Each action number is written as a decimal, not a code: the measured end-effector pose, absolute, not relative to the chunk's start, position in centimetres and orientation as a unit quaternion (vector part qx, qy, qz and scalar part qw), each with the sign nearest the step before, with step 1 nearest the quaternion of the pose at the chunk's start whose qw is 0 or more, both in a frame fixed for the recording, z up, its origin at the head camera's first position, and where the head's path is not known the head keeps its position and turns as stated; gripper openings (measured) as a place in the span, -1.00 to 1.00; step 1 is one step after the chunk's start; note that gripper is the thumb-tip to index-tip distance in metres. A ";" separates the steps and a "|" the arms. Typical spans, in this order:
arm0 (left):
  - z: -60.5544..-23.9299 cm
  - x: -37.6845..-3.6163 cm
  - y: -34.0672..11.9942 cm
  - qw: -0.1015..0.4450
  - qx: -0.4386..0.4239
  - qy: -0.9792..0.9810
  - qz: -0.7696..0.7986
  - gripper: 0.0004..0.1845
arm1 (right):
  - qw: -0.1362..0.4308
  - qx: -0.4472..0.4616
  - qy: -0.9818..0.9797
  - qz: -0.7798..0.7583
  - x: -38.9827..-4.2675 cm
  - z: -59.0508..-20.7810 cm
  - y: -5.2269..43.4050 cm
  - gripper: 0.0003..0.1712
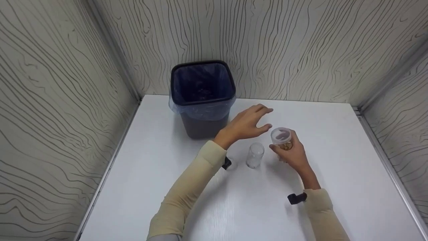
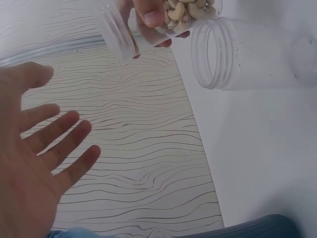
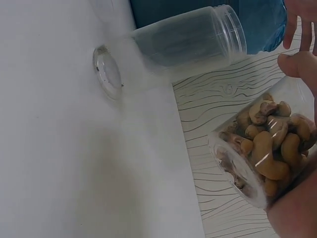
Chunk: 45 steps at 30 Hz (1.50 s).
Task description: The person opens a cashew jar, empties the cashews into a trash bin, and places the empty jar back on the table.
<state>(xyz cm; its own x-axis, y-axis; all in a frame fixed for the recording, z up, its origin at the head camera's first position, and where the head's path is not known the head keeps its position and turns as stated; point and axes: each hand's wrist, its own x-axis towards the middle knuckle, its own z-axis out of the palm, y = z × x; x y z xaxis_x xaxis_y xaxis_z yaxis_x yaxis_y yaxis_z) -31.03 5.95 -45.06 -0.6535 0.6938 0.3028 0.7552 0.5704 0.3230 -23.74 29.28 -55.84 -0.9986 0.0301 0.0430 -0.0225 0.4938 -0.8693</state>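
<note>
Clear cashew jar (image 1: 283,140) gripped, right hand (image 1: 294,155)

bin (image 1: 202,100) behind empty jar (image 1: 255,155) | nut jar (image 1: 283,139) right of it, on table (image 1: 334,187)

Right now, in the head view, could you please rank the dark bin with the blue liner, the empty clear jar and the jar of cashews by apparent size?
1. Dark bin with the blue liner, clearly largest.
2. The jar of cashews and the empty clear jar look alike; the right hand partly covers the cashew jar, so no ranking between them.
</note>
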 end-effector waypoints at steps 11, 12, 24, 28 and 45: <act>-44.8 -30.4 6.1 0.086 -0.456 -0.857 -0.222 -0.45 | 0.051 0.061 -0.863 0.499 -24.0 -54.5 28.9 -0.07; -44.7 -30.3 6.2 0.086 -0.460 -0.855 -0.222 -0.46 | 0.051 0.065 -0.863 0.498 -24.0 -54.3 28.8 -0.08; -44.6 -29.7 6.1 0.097 -0.486 -0.843 -0.212 -0.50 | 0.037 0.094 -0.871 0.480 -24.4 -52.9 28.0 -0.12; -44.7 -29.6 5.9 0.098 -0.487 -0.842 -0.209 -0.51 | 0.039 0.103 -0.873 0.475 -24.4 -52.6 27.8 -0.10; -45.4 -29.4 5.1 0.107 -0.483 -0.844 -0.208 -0.49 | 0.025 0.108 -0.885 0.452 -24.6 -51.7 26.9 0.02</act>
